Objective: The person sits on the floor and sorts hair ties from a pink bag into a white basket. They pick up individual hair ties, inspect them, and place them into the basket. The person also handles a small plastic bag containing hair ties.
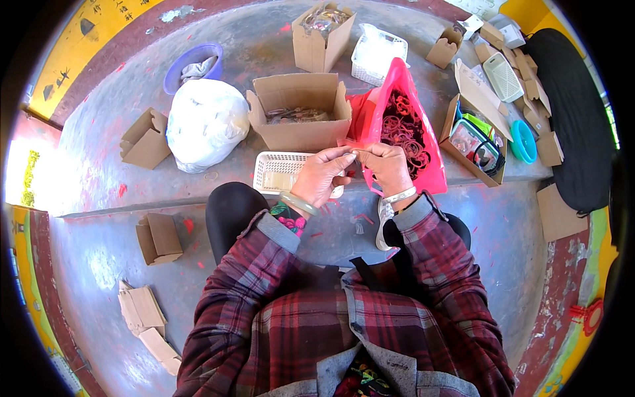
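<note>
A seated person in a plaid shirt works over a grey concrete step, both hands raised together above the knees. The left hand, a pale bangle on its wrist, is curled with fingertips pinched toward the right hand, which is likewise closed in a pinch; the two meet fingertip to fingertip on something small, too small to make out. Just beyond the left hand lies a white basket, partly hidden by it. Touching the right hand is an open pink bag full of dark red rings. Behind the basket stands an open carton, a white sack to its left. At right, a box of oddments sits at the step's edge beside a teal dish. Bare floor lies open to the left, broken by small folded cartons. Farther back are a blue bowl, another carton and a white crate.
</note>
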Tool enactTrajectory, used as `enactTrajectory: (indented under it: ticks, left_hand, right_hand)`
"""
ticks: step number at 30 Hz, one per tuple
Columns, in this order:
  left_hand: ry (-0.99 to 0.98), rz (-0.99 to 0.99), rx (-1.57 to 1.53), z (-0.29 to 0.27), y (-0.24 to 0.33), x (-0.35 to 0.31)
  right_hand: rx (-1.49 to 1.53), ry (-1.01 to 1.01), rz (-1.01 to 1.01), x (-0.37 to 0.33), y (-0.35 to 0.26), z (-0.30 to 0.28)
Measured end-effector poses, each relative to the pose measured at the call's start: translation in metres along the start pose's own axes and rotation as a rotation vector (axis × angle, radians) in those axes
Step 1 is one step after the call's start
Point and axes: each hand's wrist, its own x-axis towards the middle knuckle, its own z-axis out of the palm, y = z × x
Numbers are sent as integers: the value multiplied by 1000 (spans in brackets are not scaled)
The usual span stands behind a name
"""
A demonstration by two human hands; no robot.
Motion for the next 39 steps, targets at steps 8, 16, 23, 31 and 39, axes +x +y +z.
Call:
enactTrajectory:
  ticks: [8,16,23,31,39]
  left_hand:
    - [57,101,-228,-1,-8,4]
    - [29,131,-276,-7,-7,2]
    - [22,106,-313,0,-1,-1]
    - [29,47,-331,-7,-2,-1]
    - [54,53,-369,-8,-3,3]
  right_hand:
    - [60,10,122,3,5,-3]
    - [101,17,93,4,3,-5]
    - [123,-61,98,4,6,-10]
    - [176,-62,142,4,7,-11]
    - [116,-71,95,9,22,-11]
